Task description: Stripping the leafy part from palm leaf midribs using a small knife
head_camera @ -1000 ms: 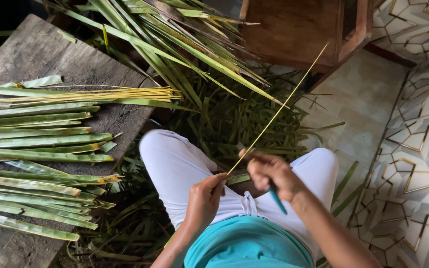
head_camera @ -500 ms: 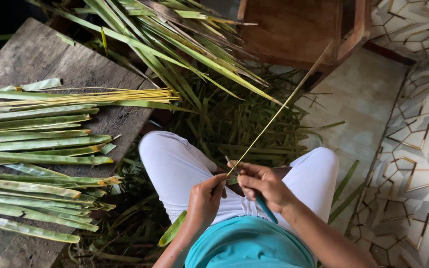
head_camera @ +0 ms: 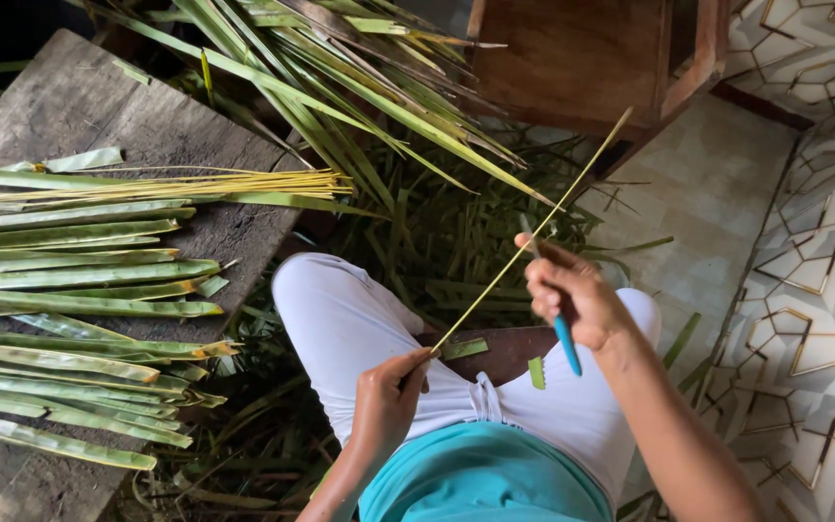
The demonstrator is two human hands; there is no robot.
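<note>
My left hand (head_camera: 388,396) pinches the near end of a thin yellow leaf midrib (head_camera: 524,256) that slants up to the right above my lap. My right hand (head_camera: 572,298) grips a small knife with a blue handle (head_camera: 566,345), its blade laid against the midrib about halfway along. Small green leaf scraps (head_camera: 464,348) lie on my white trousers (head_camera: 340,319) and the dark seat between my knees.
On a weathered wooden board (head_camera: 118,116) at left lie several long green leaf strips (head_camera: 70,290) and a bundle of stripped yellow midribs (head_camera: 195,184). A heap of palm fronds (head_camera: 359,87) lies ahead, a brown wooden stool (head_camera: 591,58) beyond it. Patterned tiles (head_camera: 814,242) cover the floor at right.
My right hand with the knife has slid up along the midrib, away from my left hand. A green leaf strip has come off, and scraps now lie on my lap.
</note>
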